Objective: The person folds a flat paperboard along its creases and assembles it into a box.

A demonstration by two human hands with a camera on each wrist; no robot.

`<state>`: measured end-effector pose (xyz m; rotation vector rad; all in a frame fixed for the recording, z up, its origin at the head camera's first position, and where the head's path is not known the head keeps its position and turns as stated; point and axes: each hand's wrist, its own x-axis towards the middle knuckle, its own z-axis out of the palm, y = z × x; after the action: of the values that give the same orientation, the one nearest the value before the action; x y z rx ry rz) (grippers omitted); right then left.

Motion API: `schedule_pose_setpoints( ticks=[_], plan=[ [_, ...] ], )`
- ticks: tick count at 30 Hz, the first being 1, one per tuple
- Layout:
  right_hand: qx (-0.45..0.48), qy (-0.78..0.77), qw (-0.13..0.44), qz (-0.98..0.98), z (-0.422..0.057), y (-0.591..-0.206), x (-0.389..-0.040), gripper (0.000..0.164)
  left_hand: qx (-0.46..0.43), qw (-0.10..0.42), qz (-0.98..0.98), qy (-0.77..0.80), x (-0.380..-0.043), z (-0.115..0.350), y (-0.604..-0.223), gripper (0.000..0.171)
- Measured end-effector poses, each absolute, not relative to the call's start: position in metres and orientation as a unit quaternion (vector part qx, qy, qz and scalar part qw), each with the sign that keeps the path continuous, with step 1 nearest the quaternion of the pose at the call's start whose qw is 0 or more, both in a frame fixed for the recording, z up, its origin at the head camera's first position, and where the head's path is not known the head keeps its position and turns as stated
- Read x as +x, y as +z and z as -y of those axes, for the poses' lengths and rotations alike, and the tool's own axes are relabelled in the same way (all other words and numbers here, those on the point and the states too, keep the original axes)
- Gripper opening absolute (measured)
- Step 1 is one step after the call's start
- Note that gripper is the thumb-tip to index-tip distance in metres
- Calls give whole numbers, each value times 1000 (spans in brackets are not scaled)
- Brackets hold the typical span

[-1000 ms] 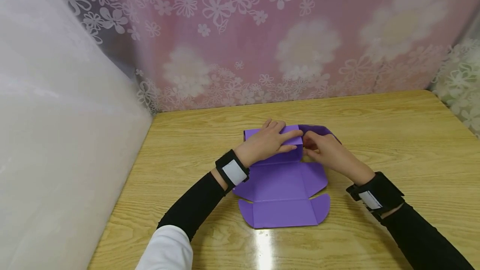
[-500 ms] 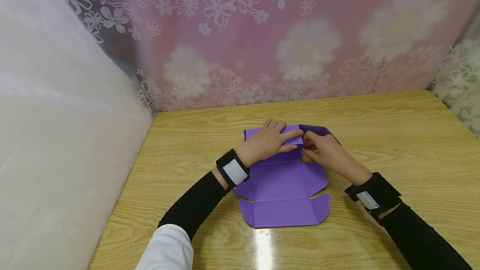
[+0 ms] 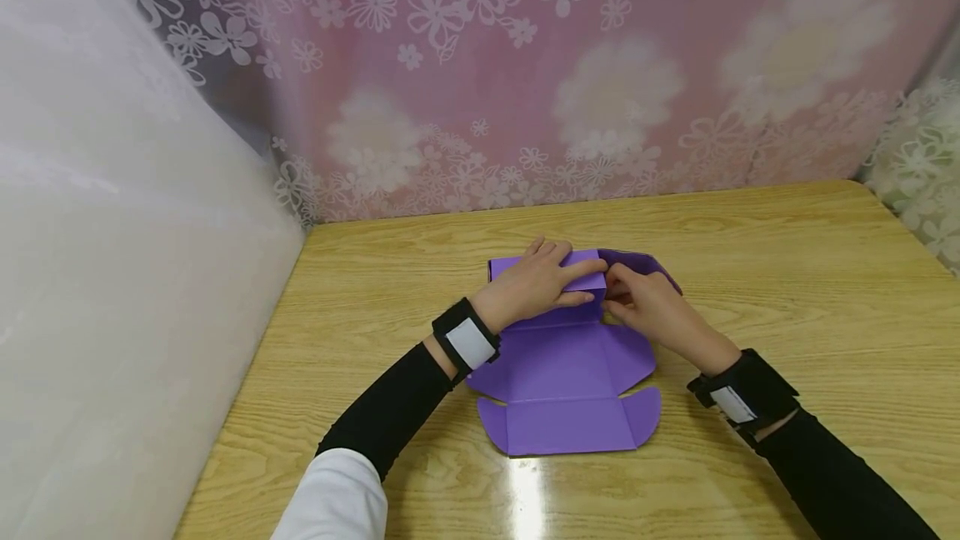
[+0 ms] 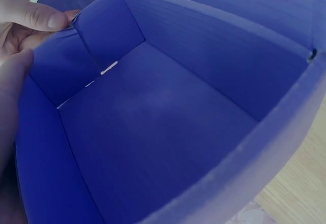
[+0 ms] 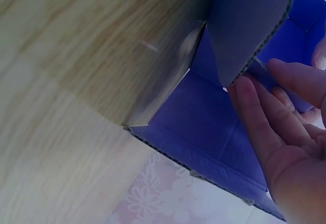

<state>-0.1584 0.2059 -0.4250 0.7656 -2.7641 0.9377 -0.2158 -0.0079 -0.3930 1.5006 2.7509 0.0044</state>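
Observation:
A purple cardboard box point(image 3: 558, 365), partly folded, lies on the table with its near panels and side flaps spread flat. Its far end stands up as walls with a panel folded over the top. My left hand point(image 3: 525, 286) rests across that folded panel, fingers spread, index finger reaching its right edge. My right hand point(image 3: 656, 307) pinches the box at the right end of this raised part, next to a standing side flap point(image 3: 637, 259). In the right wrist view its fingers point(image 5: 249, 99) lie along the cardboard edge. The left wrist view looks into the box's hollow point(image 4: 147, 117).
The wood-grain table point(image 3: 360, 298) extends on all sides of the box. A pink floral curtain point(image 3: 480, 73) hangs behind the far table edge, and a white sheet point(image 3: 135, 240) covers the left side.
The right wrist has shifted slightly left and its fingers moved a little at the box's right end. The left hand and the box stay almost still.

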Motion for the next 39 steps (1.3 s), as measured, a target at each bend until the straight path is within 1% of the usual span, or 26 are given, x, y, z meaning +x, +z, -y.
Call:
schedule_pose_setpoints(
  ticks=[4,11,13,18,21,23,26,28,30,36,37,39],
  plan=[
    [253,311,64,914,-207,-426,-158,22,481,6,-876,9,-215,8,-392,55],
    [252,322,49,911,-213,-421,-152,19,491,-19,-871,6,-215,8,-391,53],
    [255,324,60,909,-215,-418,-148,17,490,-19,-872,6,-215,8,-391,53],
    [280,310,115,901,-225,-408,-138,16,484,-15,-875,2,-216,8,-392,53],
    [290,298,130,900,-233,-406,-132,17,481,-11,-877,4,-216,8,-393,53],
    [290,286,134,904,-239,-408,-127,20,480,-7,-877,6,-216,8,-394,53],
    [283,268,131,912,-248,-413,-120,29,480,-7,-877,7,-216,8,-395,53],
    [266,253,119,923,-253,-414,-115,35,481,-8,-877,9,-216,8,-394,53],
    [236,244,92,936,-259,-415,-112,38,482,-6,-876,9,-216,8,-394,53],
    [135,241,-19,961,-267,-422,-118,40,483,-5,-875,12,-217,8,-394,53],
    [128,245,-32,960,-267,-423,-121,43,485,-8,-874,12,-217,8,-394,53],
    [121,250,-54,959,-266,-426,-125,55,488,-14,-873,9,-217,7,-394,53]
  ],
)
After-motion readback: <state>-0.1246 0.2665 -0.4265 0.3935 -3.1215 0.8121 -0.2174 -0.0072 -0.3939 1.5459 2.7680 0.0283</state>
